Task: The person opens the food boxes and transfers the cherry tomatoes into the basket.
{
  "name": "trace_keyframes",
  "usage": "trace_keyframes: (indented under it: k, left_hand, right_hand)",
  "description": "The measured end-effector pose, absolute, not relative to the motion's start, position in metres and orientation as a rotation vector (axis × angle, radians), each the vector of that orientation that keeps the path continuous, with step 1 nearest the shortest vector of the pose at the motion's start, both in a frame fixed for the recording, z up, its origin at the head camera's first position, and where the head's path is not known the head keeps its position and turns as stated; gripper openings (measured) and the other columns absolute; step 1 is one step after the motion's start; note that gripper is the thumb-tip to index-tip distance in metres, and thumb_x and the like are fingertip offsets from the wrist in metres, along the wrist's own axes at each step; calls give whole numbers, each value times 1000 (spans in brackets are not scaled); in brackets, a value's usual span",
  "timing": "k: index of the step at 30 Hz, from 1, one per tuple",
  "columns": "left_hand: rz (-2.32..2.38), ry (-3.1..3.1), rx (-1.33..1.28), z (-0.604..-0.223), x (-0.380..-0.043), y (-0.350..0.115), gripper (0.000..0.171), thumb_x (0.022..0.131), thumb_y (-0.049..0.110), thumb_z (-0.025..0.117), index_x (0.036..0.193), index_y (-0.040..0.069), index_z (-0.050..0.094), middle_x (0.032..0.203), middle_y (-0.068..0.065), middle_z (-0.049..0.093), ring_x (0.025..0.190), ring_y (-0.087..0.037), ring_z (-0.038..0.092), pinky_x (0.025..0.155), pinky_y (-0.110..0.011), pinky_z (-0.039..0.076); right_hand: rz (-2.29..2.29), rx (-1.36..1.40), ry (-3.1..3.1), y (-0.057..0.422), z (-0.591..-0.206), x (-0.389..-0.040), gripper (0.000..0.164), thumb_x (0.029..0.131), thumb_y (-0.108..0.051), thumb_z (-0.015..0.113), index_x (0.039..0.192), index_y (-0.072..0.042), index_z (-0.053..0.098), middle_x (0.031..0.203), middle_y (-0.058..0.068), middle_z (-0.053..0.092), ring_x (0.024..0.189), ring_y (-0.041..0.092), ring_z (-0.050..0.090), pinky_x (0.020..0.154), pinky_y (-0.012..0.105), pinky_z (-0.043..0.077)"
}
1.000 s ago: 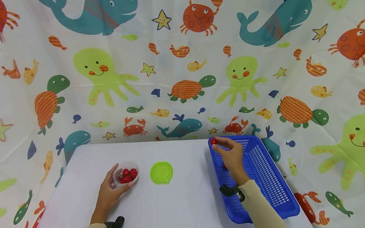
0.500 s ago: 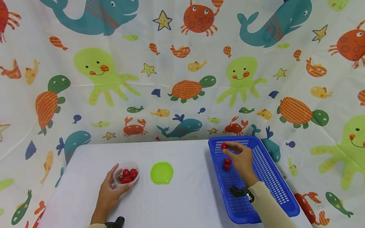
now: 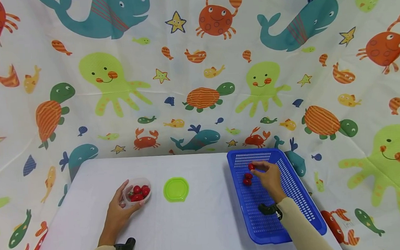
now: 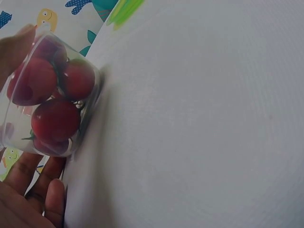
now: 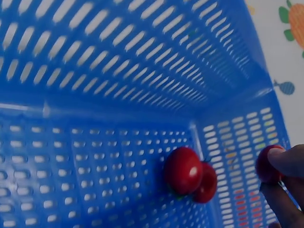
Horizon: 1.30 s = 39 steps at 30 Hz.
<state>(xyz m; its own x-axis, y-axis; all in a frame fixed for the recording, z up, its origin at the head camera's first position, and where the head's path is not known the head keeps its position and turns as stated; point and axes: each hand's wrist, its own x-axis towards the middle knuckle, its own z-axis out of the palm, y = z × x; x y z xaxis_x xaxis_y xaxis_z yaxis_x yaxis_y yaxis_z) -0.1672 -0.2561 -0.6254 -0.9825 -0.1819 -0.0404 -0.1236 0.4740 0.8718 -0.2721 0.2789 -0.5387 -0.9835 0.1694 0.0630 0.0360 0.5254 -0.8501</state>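
Observation:
My left hand [image 3: 119, 203] grips a clear plastic cup [image 3: 144, 180] from its left side, thumb at the front rim. Inside the cup are several red cherry tomatoes [image 4: 55, 119], some with green stems. Over the far part of a blue plastic basket [image 3: 248, 221], my right hand [image 3: 270, 177] pinches one cherry tomato [image 5: 269, 164] between thumb and fingers. Two more cherry tomatoes [image 5: 183, 170] lie together on the basket floor, just below and left of that hand in the head view.
A light green lid [image 3: 176, 189] lies flat on the white table [image 3: 199, 224], between cup and basket. Behind the table hangs a curtain [image 3: 183, 72] printed with sea animals. The basket's slotted walls rise around the right hand's space.
My right hand has moved right and nearer from the basket's far left corner, still pinching the tomato, uncovering the two tomatoes on the floor. The left hand and cup have stayed put.

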Motion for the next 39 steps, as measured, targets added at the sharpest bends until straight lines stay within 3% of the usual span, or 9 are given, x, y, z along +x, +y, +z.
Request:
trace_keyframes:
  k: [16, 20, 29, 39]
  left_hand:
    - [-1589, -2639, 275, -624, -166, -256, 101, 82, 50, 78, 159, 42, 13, 161, -9, 35, 147, -41, 28, 110, -66, 36]
    - [-1590, -2642, 286, -623, -166, -255, 100, 81, 51, 78, 157, 45, 12, 161, -9, 34, 147, -41, 28, 110, -66, 37]
    - [-1590, -2631, 282, -626, -166, -256, 101, 81, 50, 79, 159, 42, 14, 161, -10, 35, 146, -42, 30, 110, -66, 37]
    - [-1589, -2625, 274, -627, -167, -256, 100, 82, 49, 79, 158, 44, 14, 161, -9, 35, 147, -42, 29, 109, -67, 37]
  right_hand:
    - [1392, -323, -2810, 297, -562, -281, 28, 85, -3, 76, 112, -9, 75, 116, 15, 73, 113, 34, 67, 105, 54, 48]
    - [1357, -322, -2833, 298, -564, -284, 27, 84, 0, 76, 109, -8, 76, 114, 16, 74, 110, 34, 68, 103, 53, 50]
    - [1348, -298, -2920, 302, -567, -283, 27, 84, 3, 74, 109, -9, 75, 112, 14, 74, 103, 27, 69, 99, 50, 54]
    - [1382, -284, -2866, 302, -563, -283, 29, 85, 4, 72, 113, -6, 74, 119, 18, 71, 113, 35, 67, 100, 54, 52]
